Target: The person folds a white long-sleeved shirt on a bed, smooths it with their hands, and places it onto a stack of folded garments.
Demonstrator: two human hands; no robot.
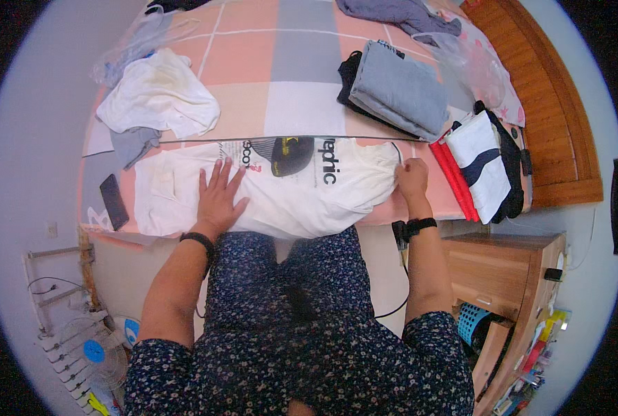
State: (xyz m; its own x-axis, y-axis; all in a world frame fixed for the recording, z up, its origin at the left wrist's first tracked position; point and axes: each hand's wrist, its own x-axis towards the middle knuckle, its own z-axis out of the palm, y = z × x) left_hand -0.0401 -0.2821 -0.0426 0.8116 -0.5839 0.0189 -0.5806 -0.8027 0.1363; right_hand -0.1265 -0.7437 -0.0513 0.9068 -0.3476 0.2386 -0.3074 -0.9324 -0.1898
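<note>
A white printed T-shirt (288, 208) lies lengthwise along the near edge of the bed, its dark print and lettering facing up. My left hand (220, 195) rests flat on the shirt's left part with the fingers spread. At the shirt's right end, my right hand (412, 179) has its fingers closed on the gathered neckline edge, where a dark trim shows. Part of the shirt hangs over the bed's edge against my lap.
A phone (114, 202) and a crumpled white garment (163, 96) lie on the left. Folded grey clothing (400, 88) and a folded white-and-black garment (478, 166) beside red cloth (455, 182) lie on the right. A wooden cabinet (488, 270) stands at lower right, a fan (94, 351) at lower left.
</note>
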